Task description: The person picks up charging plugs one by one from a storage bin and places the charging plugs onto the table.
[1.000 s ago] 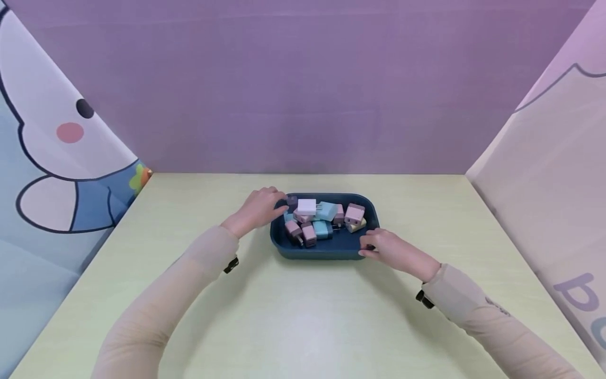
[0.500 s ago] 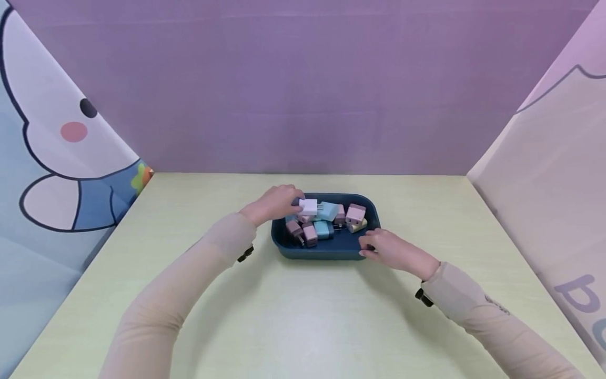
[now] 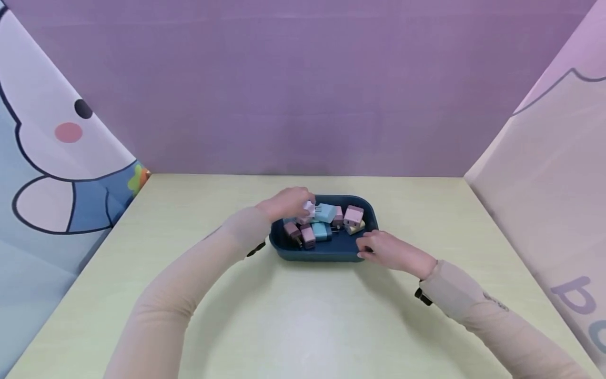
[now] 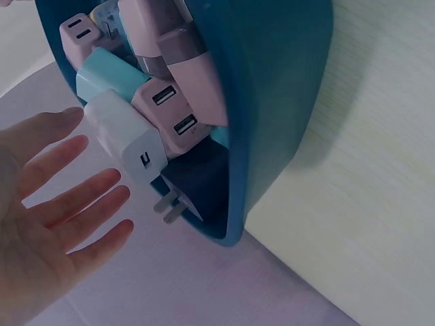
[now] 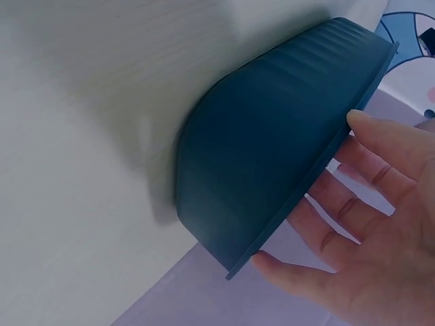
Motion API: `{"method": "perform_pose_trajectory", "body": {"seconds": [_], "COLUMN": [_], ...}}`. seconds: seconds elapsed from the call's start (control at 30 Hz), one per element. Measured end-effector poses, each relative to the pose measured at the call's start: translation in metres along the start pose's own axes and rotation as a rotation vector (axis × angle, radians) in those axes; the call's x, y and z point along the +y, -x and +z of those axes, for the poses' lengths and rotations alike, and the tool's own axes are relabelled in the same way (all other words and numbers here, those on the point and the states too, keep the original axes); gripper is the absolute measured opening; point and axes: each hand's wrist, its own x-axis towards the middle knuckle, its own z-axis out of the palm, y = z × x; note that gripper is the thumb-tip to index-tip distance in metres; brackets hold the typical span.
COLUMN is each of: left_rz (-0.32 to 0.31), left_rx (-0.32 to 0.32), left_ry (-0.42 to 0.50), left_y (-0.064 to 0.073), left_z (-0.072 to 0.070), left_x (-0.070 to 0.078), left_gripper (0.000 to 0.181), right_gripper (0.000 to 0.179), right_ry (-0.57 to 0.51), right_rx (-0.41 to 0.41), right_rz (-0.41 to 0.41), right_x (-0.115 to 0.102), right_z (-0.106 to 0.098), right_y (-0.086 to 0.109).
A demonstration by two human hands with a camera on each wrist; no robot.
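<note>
A dark blue plastic tray [image 3: 312, 257] holds several plug-in USB chargers in pink, light blue, yellow, white and navy. My left hand [image 3: 286, 204] reaches over the tray's left end, thumb and fingertips right at a white charger [image 4: 126, 132]. In the left wrist view the left hand's fingers are spread and nearly straight, with the thumb tip at that charger's edge. A navy charger [image 4: 197, 178], prongs outward, lies beside it; a pink two-port charger [image 4: 171, 117] lies behind. My right hand [image 3: 390, 250] grips the tray's front right corner, its fingers over the rim [image 5: 309, 187].
The tray stands on a pale wood-grain table [image 3: 303, 316]. A purple cloth wall [image 3: 303, 95] rises behind the table. Printed cloth panels stand at the left [image 3: 47, 158] and right [image 3: 554, 184].
My left hand has moved right, from the tray's left rim to the white charger, which it now partly covers in the head view. The right hand keeps its place on the tray's corner.
</note>
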Motion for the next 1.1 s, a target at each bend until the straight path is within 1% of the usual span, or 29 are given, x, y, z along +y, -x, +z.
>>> {"method": "perform_pose_trajectory", "body": {"seconds": [0.23,0.33,0.47,0.6,0.77,0.97,1.1], "left_rz": [0.029,0.024,0.012,0.006,0.016,0.010,0.009], "left_rx": [-0.038,-0.048,-0.045,-0.038,-0.029,-0.028,-0.036], "left_ry": [-0.024,-0.025,0.008,0.028,0.043,0.088,0.091], "left_y": [-0.011,-0.013,-0.015,-0.015,-0.014,-0.010,-0.008], "left_z": [0.001,0.002,0.003,0.004,0.004,-0.005,-0.011], "left_x": [0.001,0.000,-0.001,-0.003,-0.005,-0.002,0.001], "left_gripper": [0.031,0.031,0.031,0.031,0.030,0.029,0.031], "right_gripper": [0.022,0.021,0.021,0.020,0.019,0.019,0.020], "right_ry": [0.001,0.006,0.010,0.004,-0.007,-0.011,-0.016], "right_rx": [-0.012,-0.011,-0.019,-0.024,-0.024,-0.030,-0.034], "right_rz": [-0.002,-0.008,-0.013,-0.013,-0.020,-0.012,-0.008], "right_x": [0.001,0.001,0.001,0.000,-0.001,-0.001,-0.001], "right_z": [0.000,0.000,0.000,0.000,-0.001,-0.002,-0.002], "right_y": [-0.002,-0.003,-0.005,-0.006,-0.007,-0.007,-0.007]}}
